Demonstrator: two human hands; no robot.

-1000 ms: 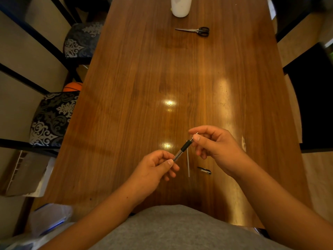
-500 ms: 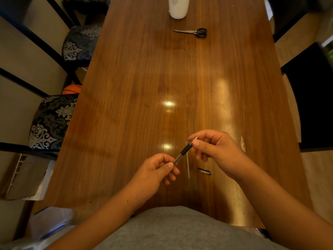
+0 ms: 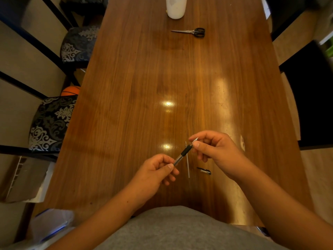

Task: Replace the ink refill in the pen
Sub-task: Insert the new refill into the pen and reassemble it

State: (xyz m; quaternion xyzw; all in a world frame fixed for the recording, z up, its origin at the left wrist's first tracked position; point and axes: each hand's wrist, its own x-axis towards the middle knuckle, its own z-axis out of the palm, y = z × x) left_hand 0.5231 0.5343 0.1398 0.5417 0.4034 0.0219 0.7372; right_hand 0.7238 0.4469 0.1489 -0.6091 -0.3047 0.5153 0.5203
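Note:
Both hands hold a pen (image 3: pixel 183 153) with a clear barrel and a black grip, slanted above the wooden table (image 3: pixel 144 87). My left hand (image 3: pixel 156 171) pinches the barrel's lower end between thumb and fingers. My right hand (image 3: pixel 214 149) pinches the metal tip end. A thin pale ink refill (image 3: pixel 187 166) lies flat on the table just below the pen, pointing away from me. A small dark pen part (image 3: pixel 204 170) lies to the right of the refill, under my right wrist.
Black-handled scissors (image 3: pixel 191 31) and a white bottle (image 3: pixel 176 7) sit at the table's far end. Patterned chairs (image 3: pixel 51 123) stand along the left side, with an orange ball (image 3: pixel 70 91) on the floor. A dark chair (image 3: pixel 313 98) is on the right.
Both hands stay on the pen in nearly the same pose. My right fingers have shifted slightly along the tip end; the refill and the small part lie unmoved.

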